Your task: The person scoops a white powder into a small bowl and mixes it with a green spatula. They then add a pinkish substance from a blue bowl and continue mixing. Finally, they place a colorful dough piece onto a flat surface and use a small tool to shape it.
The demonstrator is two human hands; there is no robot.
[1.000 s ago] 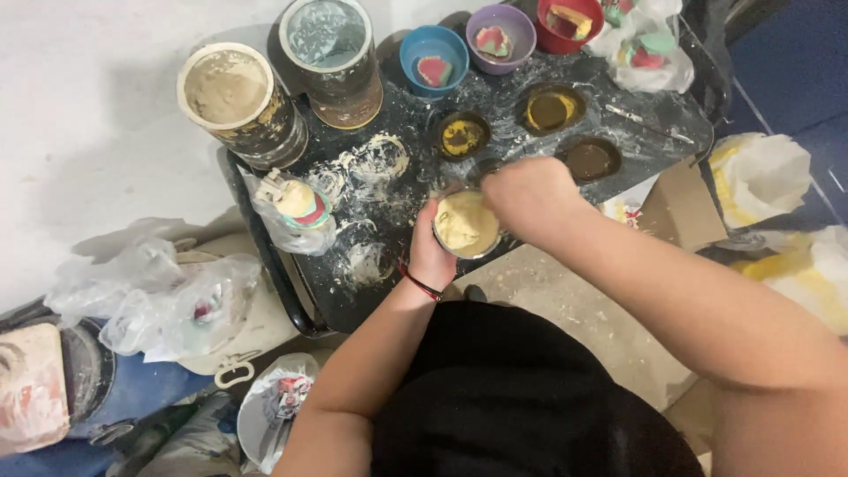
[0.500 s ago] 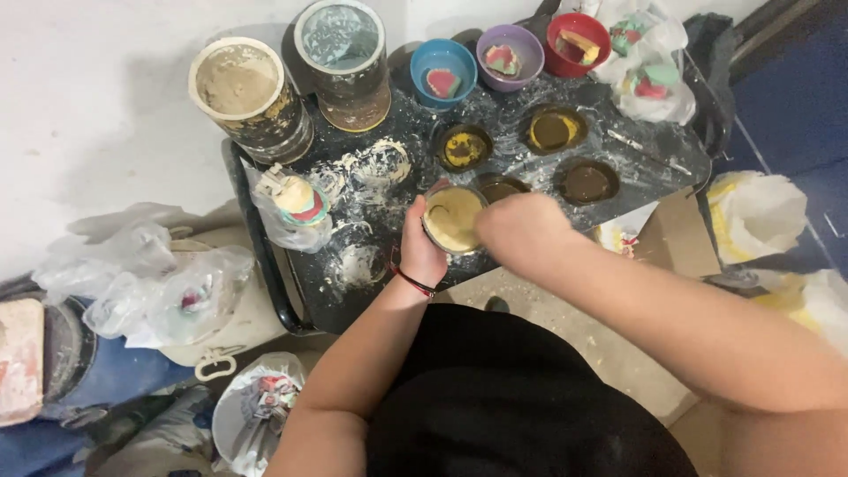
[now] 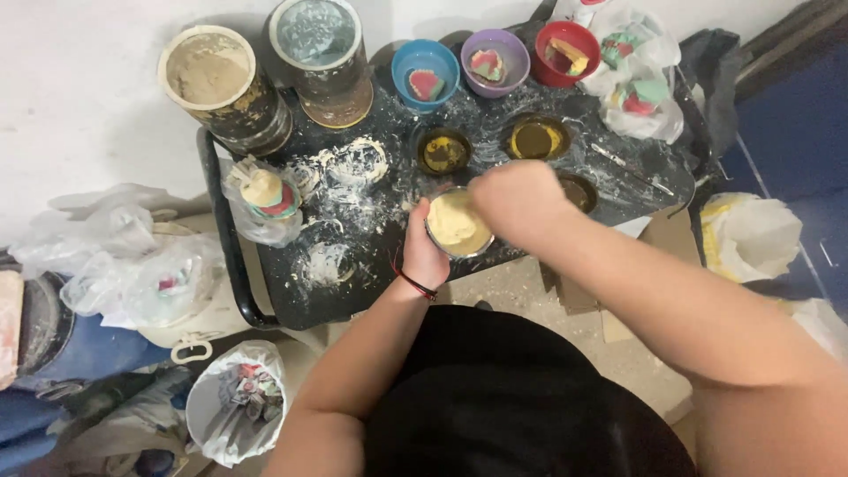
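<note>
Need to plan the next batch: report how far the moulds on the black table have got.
Done: none looks finished. In hand: left hand holds a round mould of pale yellow paste; right hand presses it. Left: three dark moulds look nearly empty.

A shiny metal cup (image 3: 458, 225) of matt, pale yellow paste is seen. The black tray (image 3: 371, 274) is dusted rough with white powder; glossy plastic bowls (image 3: 426, 66) are set behind.

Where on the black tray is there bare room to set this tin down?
Freest is the front-left corner of the black metal tray, below the powder rings and left of the left hand holding the round paste-filled tin. The back is crowded: two tall powder cylinders, coloured bowls, yellow-stained round tins. The right hand covers the middle.
</note>
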